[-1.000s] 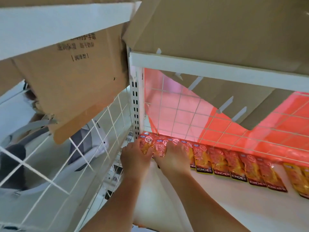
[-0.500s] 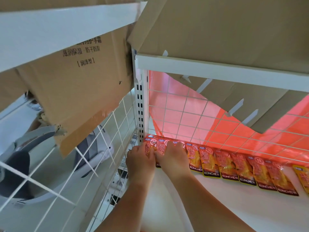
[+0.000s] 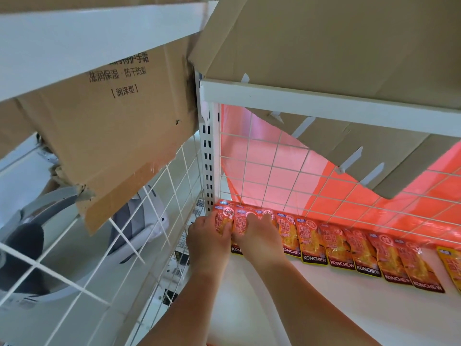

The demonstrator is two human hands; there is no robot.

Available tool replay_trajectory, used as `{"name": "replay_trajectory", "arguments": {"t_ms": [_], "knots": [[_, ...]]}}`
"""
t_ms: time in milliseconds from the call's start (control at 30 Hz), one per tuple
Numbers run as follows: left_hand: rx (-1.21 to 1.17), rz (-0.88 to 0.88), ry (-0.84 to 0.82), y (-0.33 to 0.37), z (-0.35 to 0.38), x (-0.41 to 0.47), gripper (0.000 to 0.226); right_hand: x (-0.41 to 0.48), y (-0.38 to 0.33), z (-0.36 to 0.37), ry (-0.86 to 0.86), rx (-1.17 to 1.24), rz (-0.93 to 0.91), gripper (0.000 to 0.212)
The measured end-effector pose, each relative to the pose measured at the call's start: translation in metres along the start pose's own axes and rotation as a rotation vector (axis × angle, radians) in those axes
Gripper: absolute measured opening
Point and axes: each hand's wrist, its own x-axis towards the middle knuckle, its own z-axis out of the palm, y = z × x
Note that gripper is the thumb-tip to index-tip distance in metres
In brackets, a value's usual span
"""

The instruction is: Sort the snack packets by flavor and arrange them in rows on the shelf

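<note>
A row of several orange-red KONCHEW snack packets [image 3: 339,248] lies flat along the back of the white shelf [image 3: 324,310], overlapping slightly. At the row's left end, beside the slotted post, my left hand [image 3: 208,242] rests its fingers and thumb on top of the leftmost packet [image 3: 220,216]. My right hand [image 3: 259,237] touches it side by side and presses its fingertips on the neighbouring packet [image 3: 240,224]. Both hands cover most of those packets. A yellow packet [image 3: 452,267] shows at the far right edge.
A white wire grid [image 3: 274,171] with red sheeting behind backs the shelf. A slotted white post [image 3: 209,158] stands at its left corner. Cardboard [image 3: 349,41] lies on the shelf above. A printed cardboard box [image 3: 119,116] and a side wire grid [image 3: 139,245] are on the left.
Both hands stay on the left-end packets and have drawn together until they touch. The view has shifted slightly, with the row sitting lower and further right.
</note>
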Motion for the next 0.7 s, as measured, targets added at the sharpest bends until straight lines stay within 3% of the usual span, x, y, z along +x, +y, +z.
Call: {"name": "replay_trajectory", "arguments": {"t_ms": [433, 700], "knots": [[-0.045, 0.001, 0.072, 0.0, 0.001, -0.002, 0.045, -0.002, 0.005, -0.005, 0.019, 0.083, -0.027, 0.031], [-0.057, 0.01, 0.032, -0.001, -0.001, -0.002, 0.044, -0.008, 0.01, -0.01, 0.002, 0.049, -0.047, 0.03]]}}
